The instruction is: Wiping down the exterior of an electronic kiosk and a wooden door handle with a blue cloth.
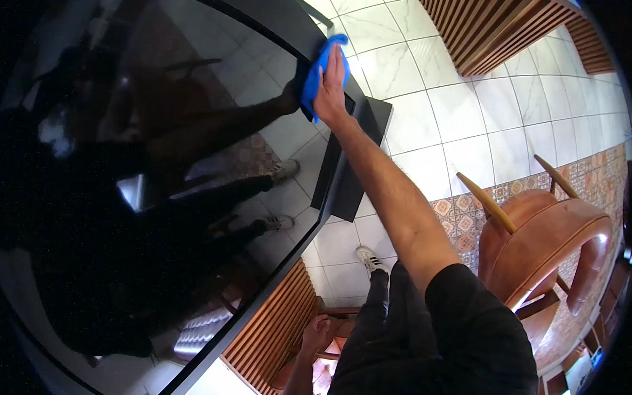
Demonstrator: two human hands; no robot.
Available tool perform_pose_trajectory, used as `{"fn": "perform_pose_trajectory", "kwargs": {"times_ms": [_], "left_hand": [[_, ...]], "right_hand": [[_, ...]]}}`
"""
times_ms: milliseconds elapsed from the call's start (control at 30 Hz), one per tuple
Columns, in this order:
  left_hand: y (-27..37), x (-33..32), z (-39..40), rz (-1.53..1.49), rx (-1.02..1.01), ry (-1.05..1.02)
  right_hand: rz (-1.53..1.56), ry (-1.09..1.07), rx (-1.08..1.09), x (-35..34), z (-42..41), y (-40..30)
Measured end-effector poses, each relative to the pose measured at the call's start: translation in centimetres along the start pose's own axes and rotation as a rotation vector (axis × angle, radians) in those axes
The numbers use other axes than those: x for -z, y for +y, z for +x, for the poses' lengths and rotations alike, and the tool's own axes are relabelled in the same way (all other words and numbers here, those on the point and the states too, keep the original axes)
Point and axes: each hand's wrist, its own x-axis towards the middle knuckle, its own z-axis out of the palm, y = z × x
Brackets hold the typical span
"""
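Note:
My right hand (330,96) presses a blue cloth (313,85) against the black frame at the edge of a large glossy screen (192,141), likely a television. Its fingers lie extended over the cloth, and my arm is stretched well forward. Reflected in the dark glass are my arm, legs and shoes. Lower down, beside my leg, my left hand (317,328) hangs with loosely curled fingers and nothing visible in it. A flat black base (367,162) shows beneath the screen's edge.
A brown leather armchair (544,247) with wooden legs stands at right, on patterned tiles (464,218). White floor tiles (428,118) extend beyond the screen. Wooden slat panels rise at the upper right (489,31) and below the screen (275,326). My shoe (371,259) is near the base.

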Motion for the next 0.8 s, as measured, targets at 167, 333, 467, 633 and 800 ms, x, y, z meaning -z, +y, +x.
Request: {"fn": "perform_pose_trajectory", "kwargs": {"times_ms": [167, 333, 467, 633, 800], "left_hand": [[-1.4, 0.2, 0.1, 0.052, -0.063, 0.002], [0.5, -0.1, -0.1, 0.061, 0.000, 0.010], [0.8, 0.4, -0.4, 0.018, -0.030, 0.028], [-1.1, -0.4, 0.1, -0.006, -0.046, 0.041], [-2.7, -0.8, 0.9, 0.001, -0.021, 0.013]], "right_hand": [[-0.052, -0.070, 0.030, -1.3, 2.4, -6.2], [0.136, 0.023, 0.372, 0.7, 9.7, -17.7], [0.037, -0.075, 0.295, -0.4, 7.5, -9.8], [-0.128, -0.112, 0.170, 0.5, 2.6, -3.0], [-0.026, -0.189, 0.446, 0.0, 11.2, -15.4]]}}
